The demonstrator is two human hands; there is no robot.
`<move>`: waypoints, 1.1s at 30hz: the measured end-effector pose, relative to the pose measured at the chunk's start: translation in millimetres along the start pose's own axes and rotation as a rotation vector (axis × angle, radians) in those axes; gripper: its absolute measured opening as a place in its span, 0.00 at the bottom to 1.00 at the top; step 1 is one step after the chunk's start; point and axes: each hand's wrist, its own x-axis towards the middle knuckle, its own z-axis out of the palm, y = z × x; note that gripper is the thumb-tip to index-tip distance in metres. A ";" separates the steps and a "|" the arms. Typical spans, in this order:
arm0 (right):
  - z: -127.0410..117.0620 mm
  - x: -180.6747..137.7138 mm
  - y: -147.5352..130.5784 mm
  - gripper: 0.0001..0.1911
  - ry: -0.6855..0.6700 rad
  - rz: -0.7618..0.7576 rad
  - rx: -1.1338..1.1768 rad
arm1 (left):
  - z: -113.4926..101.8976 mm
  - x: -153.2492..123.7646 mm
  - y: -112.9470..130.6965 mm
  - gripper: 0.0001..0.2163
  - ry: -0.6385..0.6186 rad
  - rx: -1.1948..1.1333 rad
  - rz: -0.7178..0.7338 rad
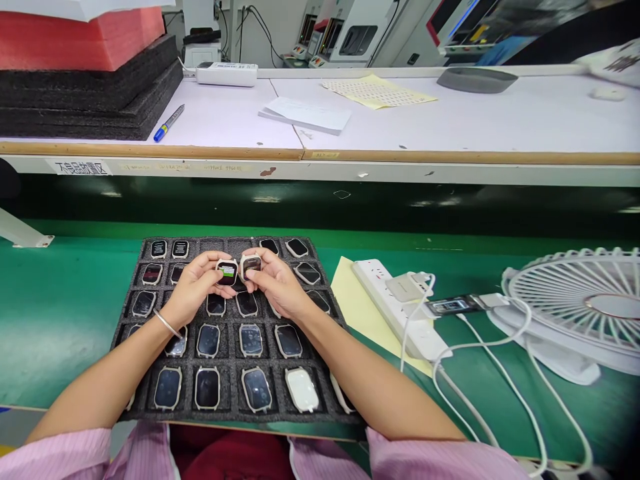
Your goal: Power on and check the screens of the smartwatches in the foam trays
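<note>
My left hand (203, 283) grips a smartwatch body (227, 273) without a strap, its screen lit with a green and white patch. Close beside it, my right hand (273, 277) pinches a second smartwatch body (251, 265) whose screen looks dark with a faint picture. Both hands hover over a black foam tray (227, 367) with rows of square pockets. Most visible pockets hold a dark-screened watch body, such as one watch body (207, 389) in the front row. One white watch body (301, 390) there lies with a pale face up. My forearms hide some pockets.
Right of the tray, a white power strip (400, 310) with plugs and cables lies on yellow paper (345, 287). A white fan (590, 307) stands farther right. The raised shelf (210, 127) behind bears foam stacks (90, 100), a blue pen (169, 123) and papers (305, 115).
</note>
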 end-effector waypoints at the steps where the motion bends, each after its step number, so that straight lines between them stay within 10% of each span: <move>1: 0.0 -0.2 0.0 0.19 -0.004 -0.003 -0.002 | 0.2 0.0 0.1 0.15 0.002 0.000 -0.001; 33: 3.2 1.6 1.1 0.22 0.015 -0.010 0.012 | 5.7 -5.7 14.7 0.24 0.002 0.030 0.141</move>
